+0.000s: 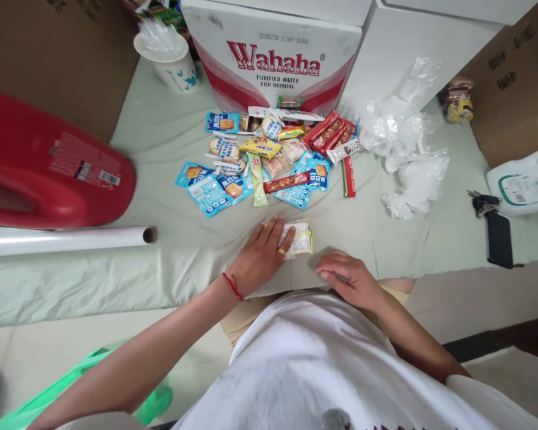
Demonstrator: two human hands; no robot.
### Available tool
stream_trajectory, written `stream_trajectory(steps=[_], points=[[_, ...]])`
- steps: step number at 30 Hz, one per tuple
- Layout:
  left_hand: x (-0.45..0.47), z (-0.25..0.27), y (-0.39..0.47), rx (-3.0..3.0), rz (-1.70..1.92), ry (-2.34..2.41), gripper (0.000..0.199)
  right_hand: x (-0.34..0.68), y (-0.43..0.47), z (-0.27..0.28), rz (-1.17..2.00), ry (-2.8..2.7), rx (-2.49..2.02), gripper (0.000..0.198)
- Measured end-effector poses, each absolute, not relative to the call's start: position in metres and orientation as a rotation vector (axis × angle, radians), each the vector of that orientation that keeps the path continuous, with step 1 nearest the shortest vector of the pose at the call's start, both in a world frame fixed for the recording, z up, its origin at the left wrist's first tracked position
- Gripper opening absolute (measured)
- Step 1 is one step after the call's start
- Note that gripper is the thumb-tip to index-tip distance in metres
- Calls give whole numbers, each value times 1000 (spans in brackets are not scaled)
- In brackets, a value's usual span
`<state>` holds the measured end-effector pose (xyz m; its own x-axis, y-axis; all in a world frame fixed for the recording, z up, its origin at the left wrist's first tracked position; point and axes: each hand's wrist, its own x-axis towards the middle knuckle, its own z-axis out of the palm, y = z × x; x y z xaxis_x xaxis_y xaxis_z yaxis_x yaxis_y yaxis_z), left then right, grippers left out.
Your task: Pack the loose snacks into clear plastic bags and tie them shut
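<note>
My left hand (260, 254) lies flat over a small packet in clear plastic (302, 237), fingers stretched out, covering its left part. The packet has a yellow edge on its right side. Just right of it, my right hand (347, 276) rests at the table's front edge with loosely bent fingers and a gap below the thumb; nothing shows in it. Beyond my hands is a pile of wrapped snacks: blue packets (208, 195), red-wrapped bars (329, 132), a green stick packet (256, 179) and a yellow packet (260, 147).
A Wahaha carton (273, 54) stands behind the snacks. Crumpled clear plastic (397, 131) lies to the right, near keys (484, 203) and a white jug (524, 182). On the left are a red jug (49, 161), a film roll (67, 239) and a paper cup (173, 68).
</note>
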<state>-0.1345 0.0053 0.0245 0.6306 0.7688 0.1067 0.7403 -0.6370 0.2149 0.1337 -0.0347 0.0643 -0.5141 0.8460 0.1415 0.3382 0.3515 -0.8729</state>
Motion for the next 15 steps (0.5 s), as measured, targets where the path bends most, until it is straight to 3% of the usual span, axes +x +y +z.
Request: stream_trajectory(steps=[6,11,15], points=[[-134,50,23,2145,544,1362,50,132,-35,49,1461,-1396,-1298,29],[-99,67,10,1206,861,1122,59,95,-23,48,1762,-914,-1066,61],[-65,57,-4,1075,901,1113,58,75,-13,58,1862,-578,-966,57]])
